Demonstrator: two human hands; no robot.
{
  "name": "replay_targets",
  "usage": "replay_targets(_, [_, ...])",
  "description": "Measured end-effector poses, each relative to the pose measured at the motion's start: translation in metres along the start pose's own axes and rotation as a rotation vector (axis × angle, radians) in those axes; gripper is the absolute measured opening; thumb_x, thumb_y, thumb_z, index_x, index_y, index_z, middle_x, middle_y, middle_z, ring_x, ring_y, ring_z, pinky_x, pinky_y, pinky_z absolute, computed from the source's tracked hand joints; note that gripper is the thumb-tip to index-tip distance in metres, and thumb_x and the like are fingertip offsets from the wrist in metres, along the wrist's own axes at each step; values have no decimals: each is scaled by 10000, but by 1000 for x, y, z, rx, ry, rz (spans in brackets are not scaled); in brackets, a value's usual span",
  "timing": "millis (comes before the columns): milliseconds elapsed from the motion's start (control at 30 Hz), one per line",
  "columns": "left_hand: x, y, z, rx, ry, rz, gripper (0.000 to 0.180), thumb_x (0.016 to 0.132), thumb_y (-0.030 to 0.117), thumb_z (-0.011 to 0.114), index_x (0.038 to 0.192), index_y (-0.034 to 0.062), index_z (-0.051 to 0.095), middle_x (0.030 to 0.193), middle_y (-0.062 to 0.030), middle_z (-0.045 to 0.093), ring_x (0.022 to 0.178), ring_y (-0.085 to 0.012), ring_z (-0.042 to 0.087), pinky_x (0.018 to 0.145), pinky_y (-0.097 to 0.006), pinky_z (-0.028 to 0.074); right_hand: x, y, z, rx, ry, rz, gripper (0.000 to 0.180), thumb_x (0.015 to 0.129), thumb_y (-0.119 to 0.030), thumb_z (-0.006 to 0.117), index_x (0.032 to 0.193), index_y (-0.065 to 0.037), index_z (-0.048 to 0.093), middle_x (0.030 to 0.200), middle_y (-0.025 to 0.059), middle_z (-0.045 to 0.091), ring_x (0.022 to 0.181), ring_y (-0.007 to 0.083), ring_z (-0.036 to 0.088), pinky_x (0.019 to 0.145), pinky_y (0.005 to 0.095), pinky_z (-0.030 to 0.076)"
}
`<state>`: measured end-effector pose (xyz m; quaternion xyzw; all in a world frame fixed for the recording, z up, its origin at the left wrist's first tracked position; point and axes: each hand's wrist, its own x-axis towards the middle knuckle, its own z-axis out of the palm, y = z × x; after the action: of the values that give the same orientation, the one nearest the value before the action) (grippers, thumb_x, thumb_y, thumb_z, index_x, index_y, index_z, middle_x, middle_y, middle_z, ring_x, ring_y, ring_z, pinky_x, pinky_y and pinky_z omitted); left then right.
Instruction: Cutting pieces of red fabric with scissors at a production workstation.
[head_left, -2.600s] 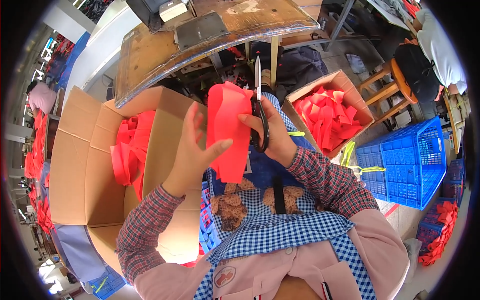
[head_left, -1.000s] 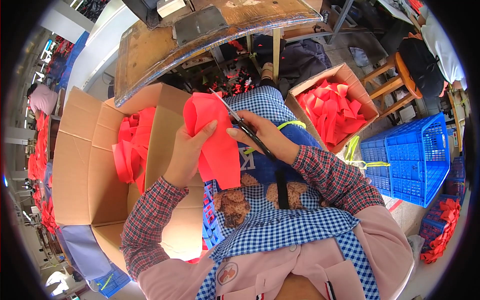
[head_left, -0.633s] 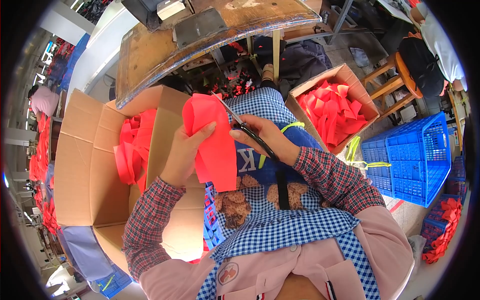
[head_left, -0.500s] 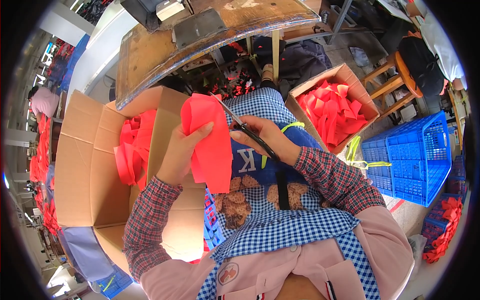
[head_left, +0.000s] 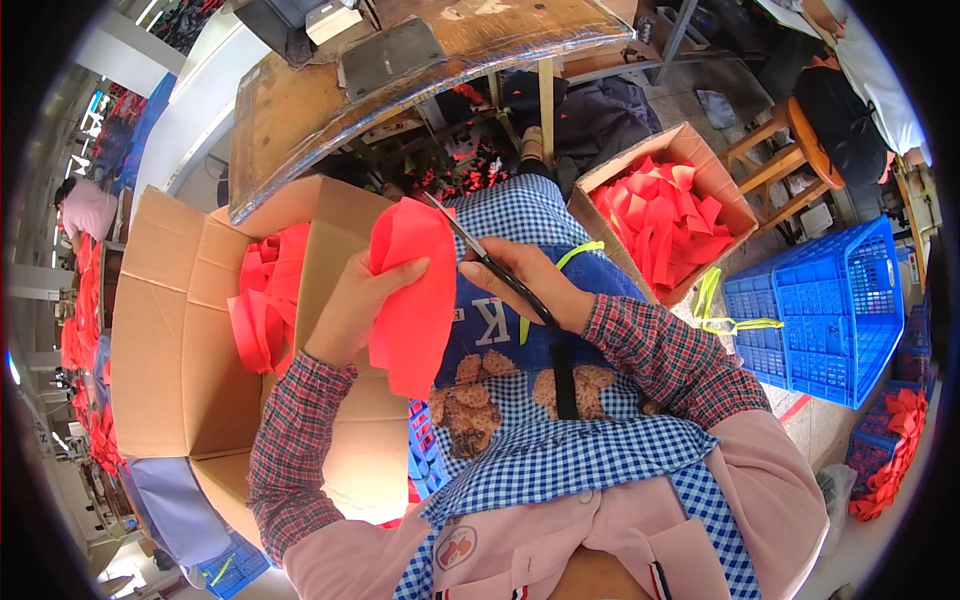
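Note:
My left hand (head_left: 362, 296) pinches a folded piece of red fabric (head_left: 412, 325), thumb on top, and holds it up over my lap. To its right, my right hand (head_left: 535, 280) is closed around black-handled scissors (head_left: 506, 283). The scissor blades point up and to the left, against the upper right edge of the red fabric. Part of the handles is hidden inside my palm. A blue checked apron (head_left: 560, 430) covers my lap beneath both hands.
An open cardboard box (head_left: 215, 420) with red fabric pieces stands at my left. Another carton (head_left: 610, 240), filled with red strips, stands ahead to the right, near a blue plastic crate (head_left: 800, 320) and a wooden stool (head_left: 810, 140). A worn wooden table (head_left: 480, 50) lies ahead.
The red fabric has turned slightly, its lower end swinging left. The scissor blades, formerly spread somewhat, now look nearer together at the fabric's edge.

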<state>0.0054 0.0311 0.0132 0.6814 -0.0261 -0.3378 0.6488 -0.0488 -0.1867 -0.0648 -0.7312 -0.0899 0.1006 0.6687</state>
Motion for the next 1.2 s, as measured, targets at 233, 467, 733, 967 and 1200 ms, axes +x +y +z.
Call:
replay_targets(233, [8, -1, -6, -50, 53, -16, 296, 943, 185, 646, 1187, 21, 611, 1042, -45, 686, 894, -124, 673, 785, -271, 554, -4, 11, 5, -56, 127, -79, 338, 968, -369, 607, 910, -37, 612, 602, -23, 442, 556, 70, 378, 503, 266, 339])
replay_targets(467, [34, 40, -45, -125, 251, 251, 298, 952, 197, 637, 1214, 57, 615, 1080, -40, 685, 903, -130, 668, 769, -275, 557, 4, 19, -24, 459, 229, 218, 413, 969, -469, 548, 978, -57, 568, 611, -29, 459, 432, 62, 451, 388, 218, 382])
replay_targets(733, [88, 131, -76, -40, 267, 383, 351, 953, 208, 636, 1274, 88, 566, 1086, -11, 666, 909, -104, 654, 764, -248, 550, 5, 32, -23, 397, 219, 228, 386, 985, -449, 523, 1046, -71, 574, 641, -21, 465, 456, 68, 457, 407, 222, 394])
replay_targets(967, [130, 163, -104, 79, 228, 438, 425, 906, 302, 696, 1257, 84, 593, 1071, -33, 671, 869, -124, 656, 721, -270, 546, 5, 28, -23, 356, 190, 205, 377, 996, -419, 511, 1056, -50, 556, 628, -11, 477, 453, 84, 480, 412, 238, 409])
replay_targets(1200, [139, 170, -99, 57, 206, 427, 437, 880, 300, 730, 1238, 83, 604, 1059, -32, 680, 852, -106, 658, 729, -252, 542, 5, 30, -23, 351, 187, 195, 363, 987, -410, 538, 986, -47, 528, 614, -9, 476, 446, 90, 482, 404, 246, 412])
